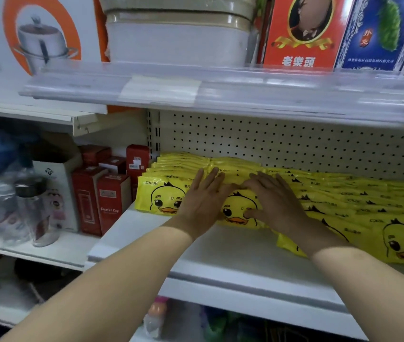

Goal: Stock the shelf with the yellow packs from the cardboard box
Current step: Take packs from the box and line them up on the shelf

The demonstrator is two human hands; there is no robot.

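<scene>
Left hand [203, 201] and right hand [278, 203] on the yellow packs [163, 197]
Fingers straight, kinda spread, pressing down; glossy wrappers with cartoon duck faces, mid-frame on the shelf [220, 257].

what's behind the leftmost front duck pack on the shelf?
Behind the front duck pack, more yellow packs line up back toward the perforated back panel. The left hand covers the row's right side; the exact count and the shelf under them are hidden.
</scene>
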